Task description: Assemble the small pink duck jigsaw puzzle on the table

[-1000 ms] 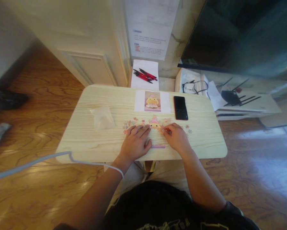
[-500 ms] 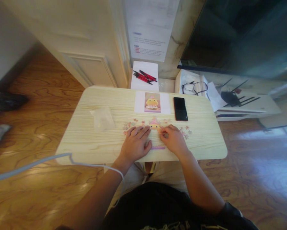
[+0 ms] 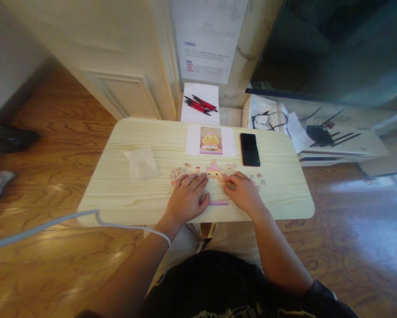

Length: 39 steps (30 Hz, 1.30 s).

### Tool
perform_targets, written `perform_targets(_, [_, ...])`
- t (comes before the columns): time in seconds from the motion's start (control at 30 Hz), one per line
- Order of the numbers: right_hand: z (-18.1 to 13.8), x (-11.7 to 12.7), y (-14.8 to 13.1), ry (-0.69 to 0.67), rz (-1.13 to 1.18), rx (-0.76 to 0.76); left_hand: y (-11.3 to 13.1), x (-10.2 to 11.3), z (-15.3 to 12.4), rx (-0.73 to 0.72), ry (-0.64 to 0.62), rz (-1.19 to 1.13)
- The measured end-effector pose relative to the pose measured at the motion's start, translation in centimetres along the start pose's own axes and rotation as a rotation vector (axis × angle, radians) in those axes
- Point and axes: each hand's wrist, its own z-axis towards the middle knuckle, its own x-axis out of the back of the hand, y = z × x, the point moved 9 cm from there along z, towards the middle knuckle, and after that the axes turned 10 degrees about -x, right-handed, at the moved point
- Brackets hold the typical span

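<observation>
I see my left hand [image 3: 188, 198] lying flat, fingers spread, palm down on the partly built pink-and-yellow cartoon jigsaw puzzle [image 3: 214, 174] near the front edge of the pale wood-grain oval table [image 3: 119, 194]. My right hand [image 3: 243, 192] sits just beside it, fingers curled in at the puzzle's right edge; it looks like it pinches a small piece at the fingertips, but the piece is too small to tell for sure. Progress, my read: the middle is joined, a pink pointed top and yellow figure show above my fingers and a pink bottom strip shows between my hands; the edges are not done. Loose small pink and tan puzzle pieces [image 3: 257, 180] lie scattered to the right, more to the left near [image 3: 177, 172], so a fair share is left. The printed reference picture card on white paper [image 3: 211, 140] lies just behind the puzzle, a black smartphone [image 3: 250, 149] to its right, a clear empty plastic bag [image 3: 141, 162] well to the left. A white cable [image 3: 46, 225] runs from my left wrist off to the left. Behind the table: red and black pens on a white sheet [image 3: 200, 104], a posted paper notice [image 3: 207, 44], a dark TV screen [image 3: 334, 48], a low white shelf with cords [image 3: 344, 141]. Floor is glossy brown wood [image 3: 52, 145].
</observation>
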Motion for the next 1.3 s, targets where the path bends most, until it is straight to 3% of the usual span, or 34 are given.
perform_targets(0.3, [0.1, 0.7, 0.1, 0.018, 0.008, -0.001, 0.0, -0.2, 0.0, 0.001, -0.015, 0.002])
perform_targets(0.53, [0.2, -0.1, -0.6, 0.072, 0.041, 0.046, 0.0, -0.2, 0.0, 0.008, -0.014, 0.001])
perform_targets(1.3, [0.3, -0.5, -1.3, 0.042, 0.038, 0.075, 0.0, -0.2, 0.0, -0.001, -0.01, -0.015])
